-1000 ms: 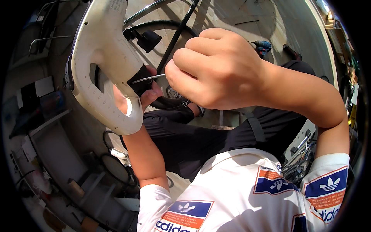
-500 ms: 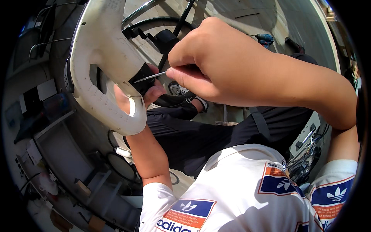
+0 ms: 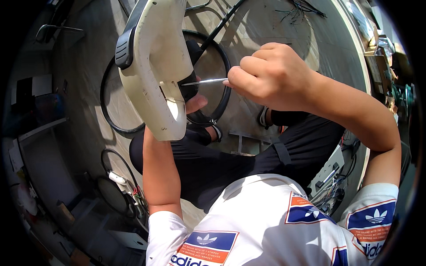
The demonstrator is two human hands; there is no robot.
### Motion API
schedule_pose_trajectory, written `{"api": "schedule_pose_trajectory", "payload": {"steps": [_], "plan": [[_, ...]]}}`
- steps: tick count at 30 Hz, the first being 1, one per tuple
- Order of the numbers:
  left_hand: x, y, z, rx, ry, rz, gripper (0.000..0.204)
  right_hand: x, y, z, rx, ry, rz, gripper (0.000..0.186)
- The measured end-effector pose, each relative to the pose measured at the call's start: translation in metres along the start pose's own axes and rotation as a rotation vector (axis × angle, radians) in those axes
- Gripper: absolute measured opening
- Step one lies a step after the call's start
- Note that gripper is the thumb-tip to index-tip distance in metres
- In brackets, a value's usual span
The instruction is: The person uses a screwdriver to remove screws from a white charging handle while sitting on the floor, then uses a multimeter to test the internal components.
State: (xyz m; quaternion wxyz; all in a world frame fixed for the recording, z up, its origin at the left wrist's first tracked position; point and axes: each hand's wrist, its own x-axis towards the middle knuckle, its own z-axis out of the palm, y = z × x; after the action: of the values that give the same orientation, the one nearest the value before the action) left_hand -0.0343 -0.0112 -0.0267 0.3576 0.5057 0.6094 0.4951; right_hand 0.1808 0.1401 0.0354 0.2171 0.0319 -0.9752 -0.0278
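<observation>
A cream, scuffed plastic housing with a grey-black insert on its upper left side is held up left of centre. My left hand is closed on it from behind; only some fingers show below a black part on the housing's right side. My right hand is curled round a thin metal tool, whose shaft runs left to that black part. Whether the tip is inside or only against it I cannot tell.
Black hoses or cables loop on the tiled floor, with a dark tube above. Boxes and clutter line the right edge. A white power strip with wires lies by my right leg; dark shelving stands at the left.
The housing has turned and sits further right, showing more of its dark insert and less of the opening. My right hand has shifted right with the tool. The view has also shifted.
</observation>
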Motion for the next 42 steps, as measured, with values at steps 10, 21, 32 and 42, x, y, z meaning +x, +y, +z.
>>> {"api": "schedule_pose_trajectory", "payload": {"steps": [10, 21, 32, 42], "plan": [[-0.002, -0.003, -0.003, -0.005, 0.002, 0.013, 0.05, 0.022, -0.01, -0.018, 1.404, -0.518, 0.951, 0.044], [-0.001, -0.007, 0.002, -0.139, 0.081, -0.015, 0.054, 0.013, 0.006, 0.003, 0.072, 0.182, 0.046, 0.025], [-0.003, -0.002, 0.002, 0.008, 0.107, -0.126, 0.041, 0.011, -0.002, 0.003, 0.281, -0.032, 0.146, 0.027], [0.001, -0.003, 0.001, 0.062, 0.057, -0.082, 0.036, 0.016, 0.01, -0.009, 0.804, -0.237, 0.332, 0.028]]}}
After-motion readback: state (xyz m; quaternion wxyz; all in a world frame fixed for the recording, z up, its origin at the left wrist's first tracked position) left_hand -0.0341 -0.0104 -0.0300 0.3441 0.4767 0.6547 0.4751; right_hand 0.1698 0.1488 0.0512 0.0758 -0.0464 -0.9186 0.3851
